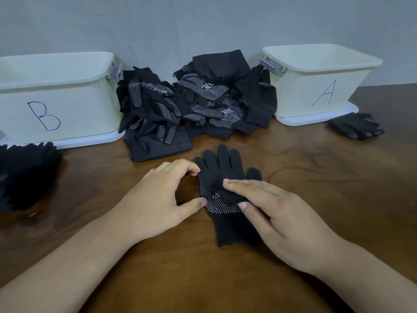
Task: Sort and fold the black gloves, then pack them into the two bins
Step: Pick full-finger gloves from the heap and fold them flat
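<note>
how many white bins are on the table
2. The bin marked B stands far left by the wall, the bin marked A far right, with the heap of black gloves between them. No other bin shows.

Dim, even indoor light; soft shadows under forearms; wide-angle bowing at edges; slight overall softness.

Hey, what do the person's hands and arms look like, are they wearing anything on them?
The left hand and the right hand are both bare: no gloves, rings or watch show. The left forearm and the right forearm are bare too, with no sleeve in view down to the picture's lower edge.
</note>
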